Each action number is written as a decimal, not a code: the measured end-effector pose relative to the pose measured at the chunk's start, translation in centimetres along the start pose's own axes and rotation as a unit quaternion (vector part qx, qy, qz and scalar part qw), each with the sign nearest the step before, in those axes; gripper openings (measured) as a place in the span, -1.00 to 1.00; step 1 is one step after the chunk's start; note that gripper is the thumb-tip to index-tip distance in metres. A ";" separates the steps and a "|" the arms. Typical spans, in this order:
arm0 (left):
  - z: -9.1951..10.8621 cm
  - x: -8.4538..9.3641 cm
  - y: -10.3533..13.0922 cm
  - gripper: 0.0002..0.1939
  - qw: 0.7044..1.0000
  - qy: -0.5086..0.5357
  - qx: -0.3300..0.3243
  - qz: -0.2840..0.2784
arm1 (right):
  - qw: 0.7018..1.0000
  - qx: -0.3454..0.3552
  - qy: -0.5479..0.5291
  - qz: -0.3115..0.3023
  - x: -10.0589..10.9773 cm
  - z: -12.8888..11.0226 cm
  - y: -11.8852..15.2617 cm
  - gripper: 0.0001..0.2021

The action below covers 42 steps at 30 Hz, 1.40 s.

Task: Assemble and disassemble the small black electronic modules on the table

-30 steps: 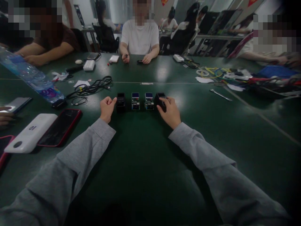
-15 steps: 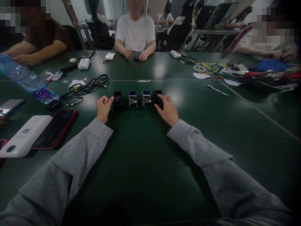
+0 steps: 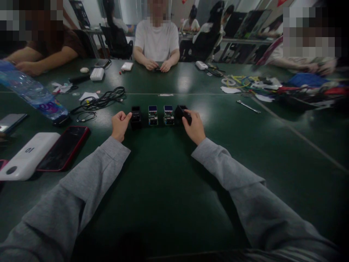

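Note:
Two small green circuit boards with little dark screens, a left board [image 3: 153, 115] and a right board [image 3: 168, 115], stand side by side on the dark green table [image 3: 163, 174]. A black open-topped box [image 3: 136, 117] stands left of them. My left hand [image 3: 120, 126] is curled into a fist, its thumb tip against that box's left side. To the right of the boards, my right hand [image 3: 195, 126] grips a second black box [image 3: 180, 113] by its right side, thumb in front and fingers over the top. That box looks tilted, and my fingers hide part of it.
A water bottle [image 3: 35, 94], a red-edged phone [image 3: 65, 148], a white device [image 3: 29, 156] and black cables [image 3: 100, 100] lie left. A wrench [image 3: 248, 106] and a wire heap [image 3: 272, 85] lie right. Co-workers sit across and at both sides.
My right hand has turned slightly, and the right black box is more tilted. My left hand keeps its place. The co-worker opposite has brought both hands closer together.

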State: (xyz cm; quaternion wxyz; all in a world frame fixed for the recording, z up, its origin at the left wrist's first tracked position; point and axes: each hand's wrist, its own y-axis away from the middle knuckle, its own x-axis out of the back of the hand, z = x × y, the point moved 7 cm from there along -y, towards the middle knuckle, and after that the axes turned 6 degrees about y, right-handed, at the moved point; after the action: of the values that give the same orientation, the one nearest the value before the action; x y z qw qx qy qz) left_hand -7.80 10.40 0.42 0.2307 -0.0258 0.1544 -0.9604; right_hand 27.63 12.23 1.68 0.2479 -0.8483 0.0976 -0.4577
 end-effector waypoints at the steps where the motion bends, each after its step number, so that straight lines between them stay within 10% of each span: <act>1: 0.0 0.0 0.0 -0.41 1.000 -0.001 0.000 0.001 | 1.000 -0.009 -0.014 0.007 0.0 0.4 -0.2 -0.62; 13: -0.2 0.1 0.0 -0.40 1.000 0.001 0.009 -0.002 | 0.991 -0.133 -0.027 -0.006 -0.8 4.2 -0.7 -0.53; 27: -0.4 0.1 -0.2 -0.43 1.000 0.005 -0.015 -0.001 | 0.998 0.027 -0.006 0.058 0.0 1.1 -0.2 -0.61; 42: 0.0 0.0 0.0 -0.43 1.000 0.009 0.000 0.004 | 0.996 -0.069 -0.031 0.046 -0.7 4.0 -0.9 -0.56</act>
State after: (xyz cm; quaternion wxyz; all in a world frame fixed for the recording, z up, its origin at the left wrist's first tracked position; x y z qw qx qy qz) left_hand -7.77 10.43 0.37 0.2331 -0.0166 0.1562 -0.9597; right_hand 30.49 14.58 -0.21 0.2128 -0.8719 0.1597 -0.4111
